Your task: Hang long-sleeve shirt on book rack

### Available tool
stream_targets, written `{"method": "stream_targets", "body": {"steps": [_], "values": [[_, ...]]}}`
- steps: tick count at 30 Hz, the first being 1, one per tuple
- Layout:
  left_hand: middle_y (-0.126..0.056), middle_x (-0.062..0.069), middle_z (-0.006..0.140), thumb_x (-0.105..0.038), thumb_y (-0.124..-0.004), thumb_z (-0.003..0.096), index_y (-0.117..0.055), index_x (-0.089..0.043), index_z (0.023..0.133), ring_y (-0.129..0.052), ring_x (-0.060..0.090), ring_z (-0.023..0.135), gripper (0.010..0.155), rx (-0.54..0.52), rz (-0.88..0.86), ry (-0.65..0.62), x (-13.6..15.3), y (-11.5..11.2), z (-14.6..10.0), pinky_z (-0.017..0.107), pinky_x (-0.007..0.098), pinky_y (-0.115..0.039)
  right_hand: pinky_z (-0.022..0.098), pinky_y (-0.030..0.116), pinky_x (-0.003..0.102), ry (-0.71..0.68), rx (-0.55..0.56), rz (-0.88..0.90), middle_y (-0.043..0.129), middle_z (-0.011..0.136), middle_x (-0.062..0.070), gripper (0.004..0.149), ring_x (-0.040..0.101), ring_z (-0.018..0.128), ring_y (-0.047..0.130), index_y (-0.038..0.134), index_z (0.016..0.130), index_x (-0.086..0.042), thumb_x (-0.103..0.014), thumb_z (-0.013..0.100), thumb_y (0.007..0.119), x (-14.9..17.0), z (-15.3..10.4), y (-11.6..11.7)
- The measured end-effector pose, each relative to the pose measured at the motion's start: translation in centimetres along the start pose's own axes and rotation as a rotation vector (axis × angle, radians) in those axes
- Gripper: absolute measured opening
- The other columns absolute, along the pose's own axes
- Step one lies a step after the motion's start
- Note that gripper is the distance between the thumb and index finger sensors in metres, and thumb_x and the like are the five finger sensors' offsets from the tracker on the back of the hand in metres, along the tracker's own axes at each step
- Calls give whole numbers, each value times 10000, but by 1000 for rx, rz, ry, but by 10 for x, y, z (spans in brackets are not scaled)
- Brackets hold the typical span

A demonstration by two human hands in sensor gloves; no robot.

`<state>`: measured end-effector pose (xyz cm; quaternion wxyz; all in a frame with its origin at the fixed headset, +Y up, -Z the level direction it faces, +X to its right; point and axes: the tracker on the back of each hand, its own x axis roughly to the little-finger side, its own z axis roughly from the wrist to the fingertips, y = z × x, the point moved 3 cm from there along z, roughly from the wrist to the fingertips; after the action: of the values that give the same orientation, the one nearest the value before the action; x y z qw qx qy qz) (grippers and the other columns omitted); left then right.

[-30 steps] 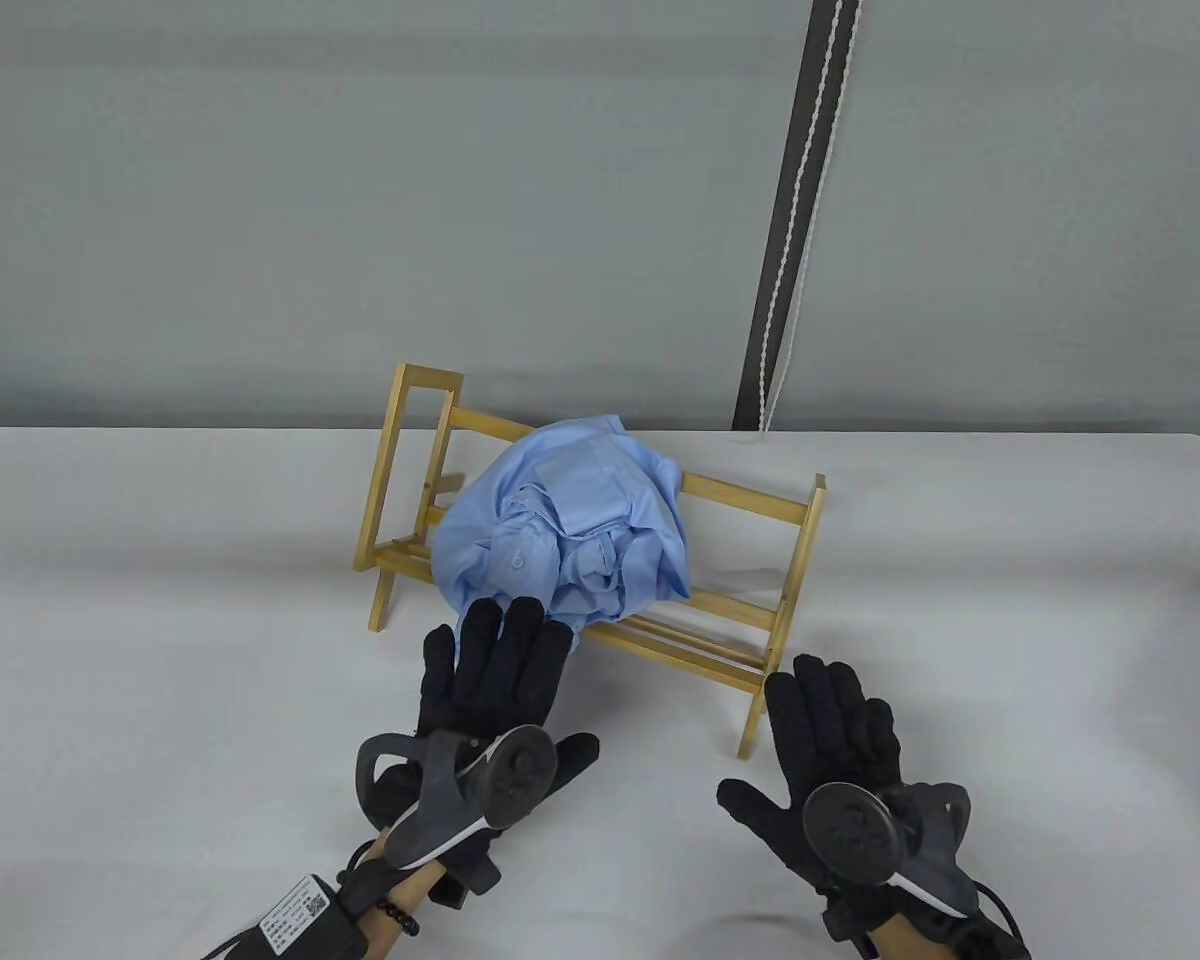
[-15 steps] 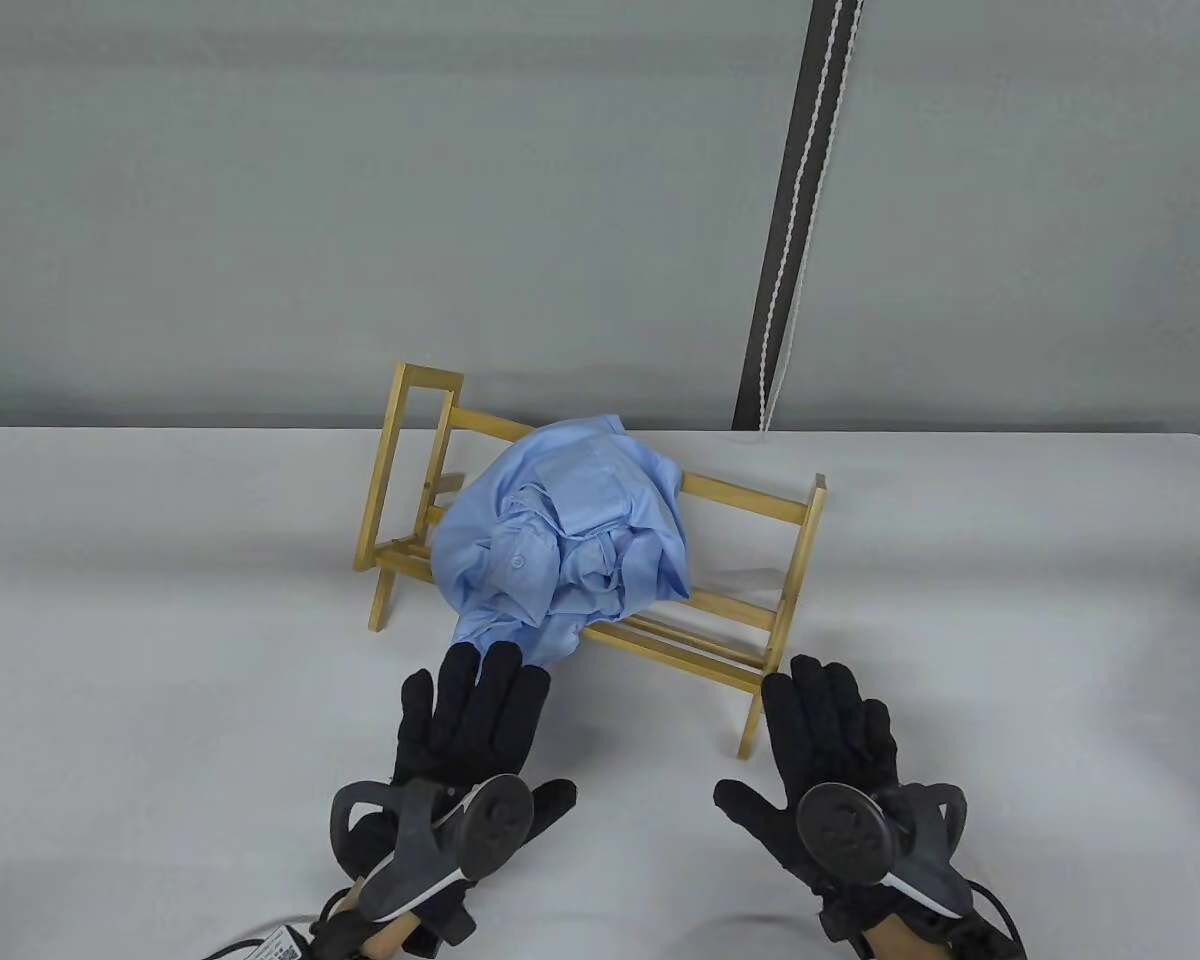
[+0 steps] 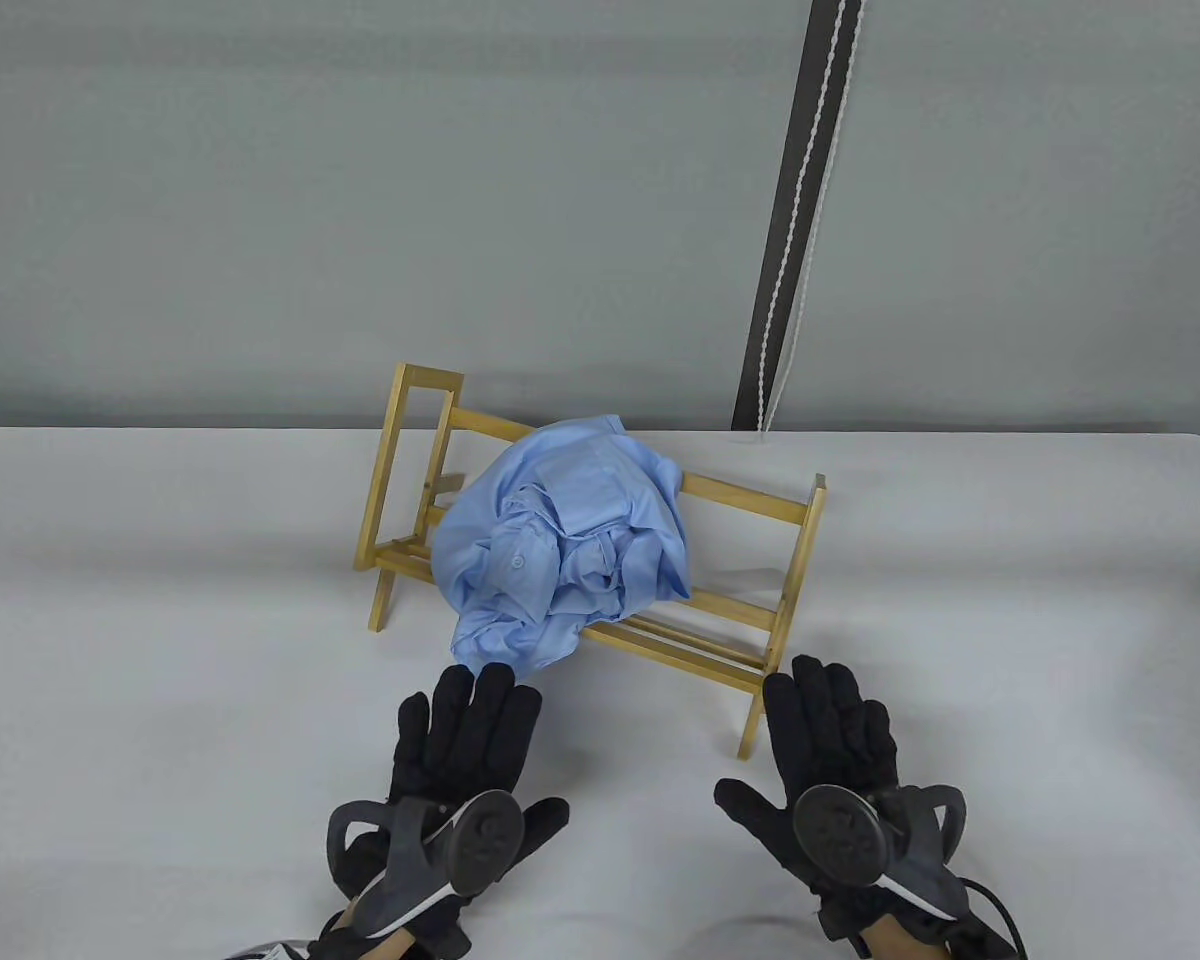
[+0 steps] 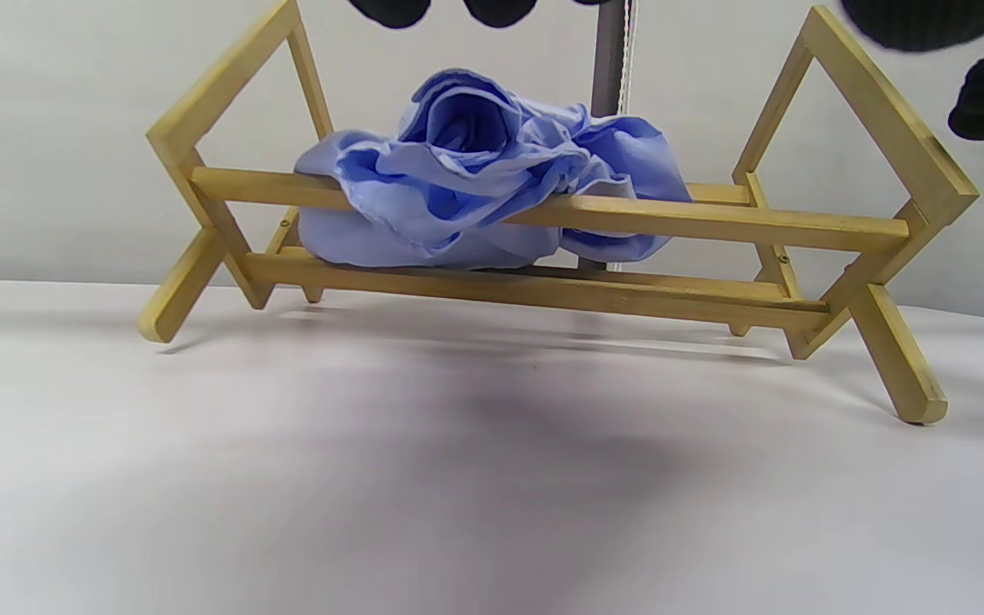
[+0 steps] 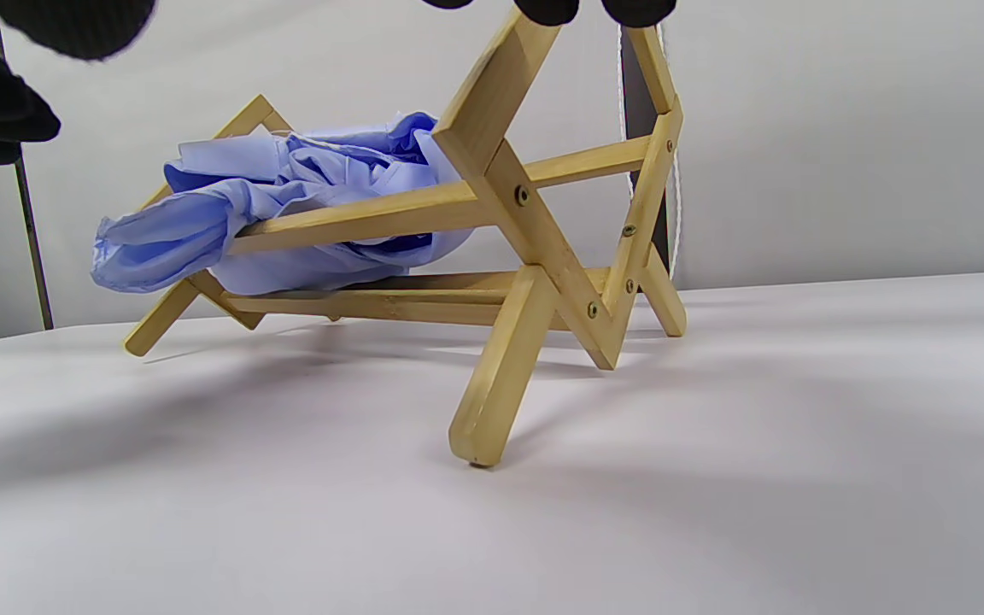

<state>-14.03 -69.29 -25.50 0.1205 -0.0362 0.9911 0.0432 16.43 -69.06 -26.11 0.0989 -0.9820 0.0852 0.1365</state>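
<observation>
blue long-sleeve shirt (image 3: 570, 540) bunched in wooden book rack (image 3: 750, 505), draped over front rail, on white worktop (image 3: 160, 650). left hand (image 3: 465, 745) flat, grip spread, holds nothing, fingertips just near shirt hem. right hand (image 3: 830, 750) grip spread also, empty, beside rack right leg.

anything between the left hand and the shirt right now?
Nothing visible. In the table view the left hand lies open on the white table, fingertips just short of the blue shirt bunched in the wooden rack. The shirt's lowest fold spills over the front rail toward that hand, with only bare cloth between.
</observation>
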Motion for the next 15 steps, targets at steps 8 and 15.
{"method": "stream_targets", "body": {"steps": [8,15], "values": [[-281,-75,1356,-852,-565,369,-243,-425,1185,-387,323,1244,975,20,-22,3,0,-4,3,860,544,-400,714,397,667,5,-6,-22,364,1191,239,975,493,1094,381,335,1134,-122,-743,452,648,0,-1,2],[-286,-88,1357,-845,-573,367,-248,-437,1181,-389,330,1248,967,14,-24,19,2,-5,6,862,573,-408,717,393,665,-8,-14,-6,362,1193,235,973,490,1097,374,334,1135,-126,-744,452,648,0,-1,4]]}}
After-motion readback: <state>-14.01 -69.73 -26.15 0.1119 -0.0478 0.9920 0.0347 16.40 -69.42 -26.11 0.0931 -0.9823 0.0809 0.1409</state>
